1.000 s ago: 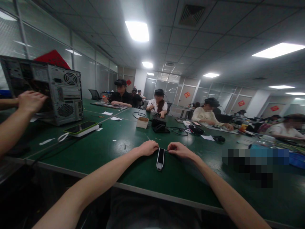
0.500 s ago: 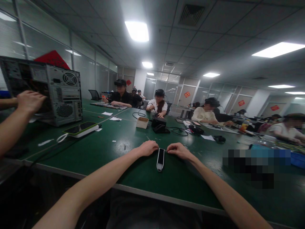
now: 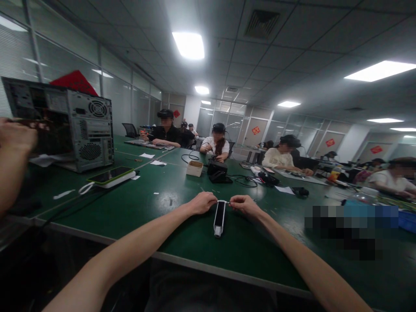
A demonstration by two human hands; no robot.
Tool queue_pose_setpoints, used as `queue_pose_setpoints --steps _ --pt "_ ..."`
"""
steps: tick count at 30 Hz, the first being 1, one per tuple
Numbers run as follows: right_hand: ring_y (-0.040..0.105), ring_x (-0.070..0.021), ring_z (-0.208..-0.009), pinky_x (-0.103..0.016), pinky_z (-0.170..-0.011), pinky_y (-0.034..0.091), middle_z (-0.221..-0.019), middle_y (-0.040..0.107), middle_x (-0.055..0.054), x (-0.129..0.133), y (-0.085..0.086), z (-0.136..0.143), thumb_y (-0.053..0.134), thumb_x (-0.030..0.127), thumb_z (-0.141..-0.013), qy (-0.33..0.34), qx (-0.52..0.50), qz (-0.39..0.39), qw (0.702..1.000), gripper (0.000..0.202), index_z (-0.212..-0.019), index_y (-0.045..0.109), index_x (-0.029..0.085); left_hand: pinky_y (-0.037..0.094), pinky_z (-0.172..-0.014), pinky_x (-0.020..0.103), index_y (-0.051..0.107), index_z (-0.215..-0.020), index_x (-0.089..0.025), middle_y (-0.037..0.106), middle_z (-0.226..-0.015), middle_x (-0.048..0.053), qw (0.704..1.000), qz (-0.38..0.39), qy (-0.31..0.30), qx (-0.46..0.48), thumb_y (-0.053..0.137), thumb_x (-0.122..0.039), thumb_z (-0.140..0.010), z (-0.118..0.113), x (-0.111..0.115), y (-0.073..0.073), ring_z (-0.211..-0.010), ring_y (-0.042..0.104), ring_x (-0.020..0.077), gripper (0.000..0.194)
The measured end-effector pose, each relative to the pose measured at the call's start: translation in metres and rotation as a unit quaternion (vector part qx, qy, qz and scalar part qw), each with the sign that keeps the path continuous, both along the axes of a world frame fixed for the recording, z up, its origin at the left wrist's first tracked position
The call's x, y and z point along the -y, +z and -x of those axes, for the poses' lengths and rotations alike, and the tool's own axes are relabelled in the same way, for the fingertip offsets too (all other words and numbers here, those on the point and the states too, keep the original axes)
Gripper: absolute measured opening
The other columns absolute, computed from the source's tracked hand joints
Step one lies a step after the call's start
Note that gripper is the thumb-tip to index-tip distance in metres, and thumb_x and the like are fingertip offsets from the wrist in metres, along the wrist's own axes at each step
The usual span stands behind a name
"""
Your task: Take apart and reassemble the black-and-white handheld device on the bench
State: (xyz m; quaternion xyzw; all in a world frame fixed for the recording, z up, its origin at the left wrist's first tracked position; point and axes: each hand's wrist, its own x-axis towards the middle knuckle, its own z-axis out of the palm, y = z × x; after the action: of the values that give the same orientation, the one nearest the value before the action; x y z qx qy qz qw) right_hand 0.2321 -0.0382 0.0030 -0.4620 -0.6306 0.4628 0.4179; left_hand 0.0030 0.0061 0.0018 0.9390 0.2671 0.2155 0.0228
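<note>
A slim white handheld device with a long black face [image 3: 220, 213] lies on the green table in front of me, its narrow light end toward me. My left hand [image 3: 204, 203] is closed in a pinch at the device's far left corner. On the other side, my right hand [image 3: 244, 205] pinches a small thin thing close to the far right corner. A thin pale line runs across the device's far end between my fingertips. What exactly each pinch holds is too small to make out.
An opened computer case [image 3: 87, 130] stands at the left, with another person's hand [image 3: 17, 136] beside it. Nearer lie a white-and-green device with a dark screen [image 3: 112, 174] and a cable. A small open box [image 3: 194, 168] and a black object [image 3: 218, 170] sit ahead. Several people work beyond.
My right hand has shifted slightly, and the pale line at the device's far end shows more clearly. The other person's hand has moved left, away from the computer case's opening.
</note>
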Motion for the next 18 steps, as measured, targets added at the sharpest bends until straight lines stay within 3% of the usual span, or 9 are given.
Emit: queue_pose_setpoints --steps 5,7,9,13,18 --pt "0.054 -0.0062 -0.056 -0.013 -0.042 0.035 -0.07 0.062 -0.001 -0.007 -0.006 -0.003 0.082 0.017 -0.054 0.013 -0.161 0.115 0.98 0.027 -0.074 0.064 0.013 0.041 -0.071 0.021 0.066 -0.09 -0.016 0.062 -0.086 0.004 0.999 -0.016 0.001 0.039 0.045 -0.017 -0.09 -0.001 0.006 0.003 -0.079 0.057 0.0133 0.022" --pt "0.055 -0.0056 -0.054 -0.01 -0.036 0.029 -0.069 0.061 -0.001 -0.008 -0.007 -0.003 0.08 0.014 -0.056 0.02 -0.209 0.155 0.965 0.025 -0.074 0.063 0.014 0.041 -0.071 0.02 0.066 -0.091 -0.016 0.062 -0.086 0.004 0.998 -0.022 0.005 0.054 0.043 -0.019 -0.091 0.0 0.009 0.004 -0.079 0.056 0.0131 0.023" --pt "0.055 -0.0053 -0.054 -0.009 -0.035 0.031 -0.07 0.062 -0.001 -0.009 -0.007 -0.002 0.078 0.013 -0.06 0.025 -0.248 0.174 0.953 0.023 -0.075 0.062 0.015 0.041 -0.072 0.021 0.065 -0.092 -0.016 0.061 -0.086 0.004 0.997 -0.026 0.008 0.067 0.042 -0.02 -0.092 0.0 0.011 0.005 -0.078 0.056 0.013 0.023" --pt "0.056 -0.0049 -0.055 -0.012 -0.046 0.045 -0.071 0.062 0.0 -0.005 -0.005 0.004 0.078 0.013 -0.061 0.027 -0.286 0.164 0.944 0.022 -0.074 0.061 0.015 0.041 -0.071 0.021 0.065 -0.093 -0.016 0.06 -0.085 0.004 0.996 -0.035 0.011 0.083 0.041 -0.02 -0.093 0.001 0.014 0.005 -0.078 0.055 0.0129 0.024" --pt "0.057 -0.0078 -0.059 -0.017 -0.051 0.045 -0.072 0.065 -0.001 -0.001 -0.004 0.009 0.081 0.024 -0.058 -0.033 -0.212 0.07 0.974 0.027 -0.074 0.061 0.016 0.041 -0.069 0.022 0.065 -0.089 -0.015 0.061 -0.083 0.004 0.995 -0.053 0.023 0.085 0.04 -0.022 -0.093 0.0 0.013 0.003 -0.075 0.055 0.0129 0.026"
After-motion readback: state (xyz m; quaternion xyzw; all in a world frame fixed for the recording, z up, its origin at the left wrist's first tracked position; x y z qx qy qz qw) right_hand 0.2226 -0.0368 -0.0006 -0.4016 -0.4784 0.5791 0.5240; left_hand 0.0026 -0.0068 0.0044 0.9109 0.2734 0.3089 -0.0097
